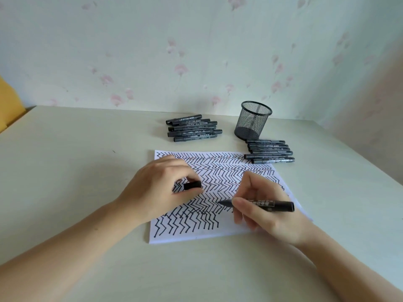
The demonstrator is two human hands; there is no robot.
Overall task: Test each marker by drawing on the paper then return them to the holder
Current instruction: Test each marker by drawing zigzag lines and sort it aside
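A white paper (226,231) covered with rows of black zigzag lines lies in the middle of the table. My right hand (265,209) holds an uncapped black marker (270,205) with its tip pointing left, just above the paper. My left hand (158,188) rests on the paper's left part and pinches the marker's black cap (192,185). An empty black mesh holder (253,120) stands upright behind the paper. One pile of several black markers (194,128) lies left of the holder. Another pile of several markers (270,151) lies right in front of it.
The pale table (65,171) stands against a flowered wall at the back. Its right edge runs diagonally past the holder. Something yellow (8,105) shows beyond the table's far left edge.
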